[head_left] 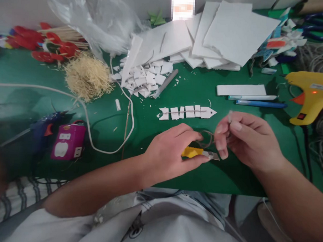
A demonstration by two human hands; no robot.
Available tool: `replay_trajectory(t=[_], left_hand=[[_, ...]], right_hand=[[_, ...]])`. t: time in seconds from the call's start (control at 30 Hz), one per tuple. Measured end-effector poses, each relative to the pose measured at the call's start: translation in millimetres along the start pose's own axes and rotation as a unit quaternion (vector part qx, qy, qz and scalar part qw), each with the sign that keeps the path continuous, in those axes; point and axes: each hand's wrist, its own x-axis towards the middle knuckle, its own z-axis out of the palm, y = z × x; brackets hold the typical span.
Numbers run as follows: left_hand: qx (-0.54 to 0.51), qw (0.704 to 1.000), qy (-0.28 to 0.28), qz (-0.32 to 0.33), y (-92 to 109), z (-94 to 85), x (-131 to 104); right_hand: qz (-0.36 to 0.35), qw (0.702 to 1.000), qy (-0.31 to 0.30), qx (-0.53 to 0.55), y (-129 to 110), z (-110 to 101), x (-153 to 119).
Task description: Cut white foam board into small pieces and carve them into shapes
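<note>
Gripping a yellow cutter (192, 152), the left hand (171, 150) is reaching over the green worktop (215, 180), while the right hand (246, 139) is pinching a small pale bit (230, 117) and string (211, 138) is looping between them. Beyond, white foam pieces (189, 114) are lying in a fish-shaped row; farther back, foam scraps (149, 78) are lying before stacked sheets (232, 35).

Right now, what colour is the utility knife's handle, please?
The handle is yellow, as the head view shows.

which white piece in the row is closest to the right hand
The arrow-tipped white foam piece at the row's right end; the others lie farther from the right hand.
</note>
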Motion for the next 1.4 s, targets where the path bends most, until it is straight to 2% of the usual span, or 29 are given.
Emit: replay_trajectory(t=[0.13, 0.3, 0.47, 0.6, 0.7, 0.83, 0.93, 1.03, 1.1, 1.23, 1.33, 1.4], left_hand=[[-0.023, 1.000, 0.013, 0.002, -3.0, 4.2, 4.3], [-0.050, 0.997, 0.051, 0.017, -11.4, -0.7, 2.1], [-0.008, 0.999, 0.030, -0.021, -15.5, -22.9, 2.9], [0.080, 0.993, 0.027, -0.078, -15.7, -48.8, 2.5], [0.121, 0.987, 0.004, -0.102, -15.6, -63.1, 0.7], [0.157, 0.979, -0.026, -0.128, -15.5, -70.6, -1.1], [0.206, 0.967, -0.041, -0.142, -18.1, -75.2, -4.9], [0.253, 0.959, -0.028, -0.128, -24.7, -84.0, -11.7], [0.260, 0.960, -0.003, -0.104, -29.8, -89.7, -15.3], [0.171, 0.979, 0.024, -0.111, -30.7, -87.7, -12.7], [0.009, 0.994, 0.012, -0.111, -17.8, -69.4, -4.1], [-0.124, 0.982, 0.050, -0.132, -7.0, -52.0, 1.5]], right_hand=[[0.019, 1.000, -0.013, 0.000, 5.0, 4.3, 1.1], [-0.042, 0.996, 0.082, 0.013, 1.4, -9.8, 5.9], [-0.055, 0.985, 0.160, 0.041, -9.3, -26.5, 5.8], [-0.081, 0.980, 0.177, 0.031, -12.5, -30.2, 4.6], [-0.101, 0.978, 0.181, 0.019, -11.5, -28.6, 6.2], [-0.096, 0.979, 0.176, 0.032, -10.9, -27.7, 7.5], [-0.094, 0.975, 0.198, 0.039, -12.6, -31.1, 5.5], [-0.091, 0.970, 0.227, 0.021, -15.8, -35.0, 2.8], [-0.079, 0.972, 0.220, 0.011, -17.4, -35.5, 2.0], [-0.092, 0.983, 0.154, -0.025, -12.2, -28.7, 2.0], [-0.113, 0.984, 0.124, -0.058, -0.1, -17.6, 0.5], [-0.124, 0.980, 0.117, -0.100, 8.3, -9.9, -1.3]])
